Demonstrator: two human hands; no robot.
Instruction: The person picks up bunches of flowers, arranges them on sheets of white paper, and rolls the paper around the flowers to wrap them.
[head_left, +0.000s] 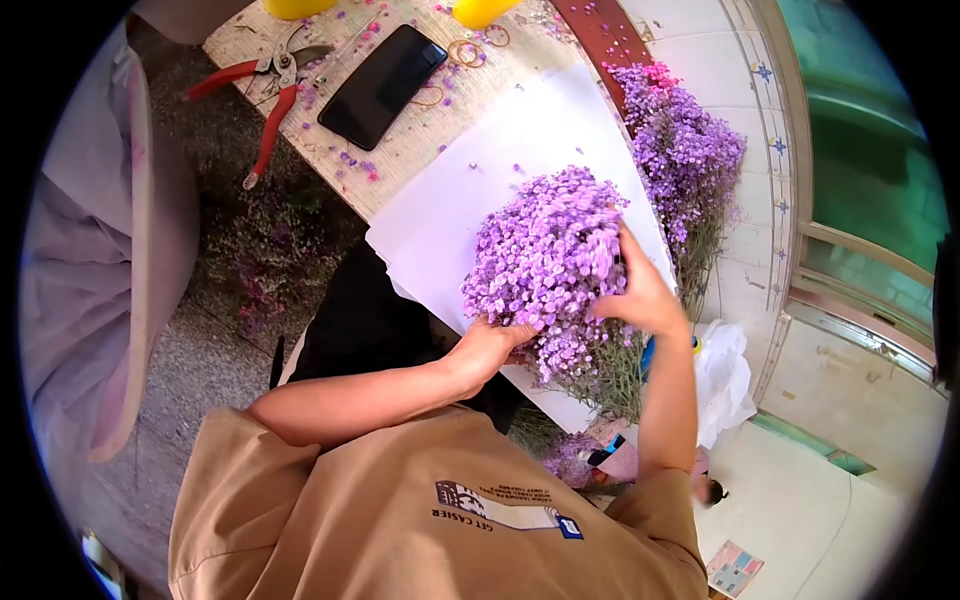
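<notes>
A full bunch of small purple flowers [545,255] lies over white paper sheets [440,210] at the table's edge, its green stems pointing toward my body. My left hand [488,352] is closed round the bunch's lower left side, its thumb on the blossoms and the other fingers mostly hidden beneath. On the right side, my right hand [645,295] grips the bunch with thumb and fingers spread around the blossoms.
Red-handled pruning shears [284,62], a black phone [383,87] and rubber bands [466,52] lie on the table [345,190]. More purple flowers [680,150] rest at the right edge, near a white plastic bag [722,380]. Another person [622,460] is beyond my right arm.
</notes>
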